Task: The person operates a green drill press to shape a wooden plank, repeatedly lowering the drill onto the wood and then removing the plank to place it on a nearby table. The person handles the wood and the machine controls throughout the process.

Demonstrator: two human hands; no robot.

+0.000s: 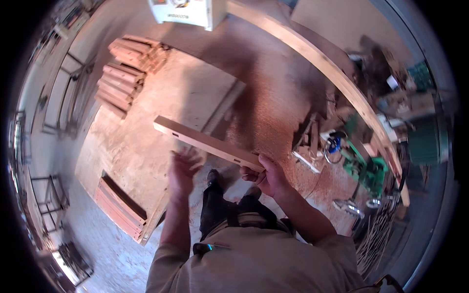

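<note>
A wooden bar (205, 141) with two small dark slots in its side lies slantwise in front of me, its far-left end raised over the worktable. My right hand (269, 178) is closed around the bar's right end, thumb on top and fingers beneath. Just below the bar's left half is my left hand (184, 167), its fingers apart and slightly blurred, holding nothing. Beneath stretches a broad plywood worktable (161, 93). Curved wooden slats (118, 210) lie side by side at its near-left corner.
Stacked wooden pieces (119, 88) and another pile (139, 51) rest at the table's far left. A white machine (188, 13) stands at the far side. To the right are a long timber beam (332, 73), a green machine (369, 171) and wood scraps (310, 141). Sawdust covers the floor.
</note>
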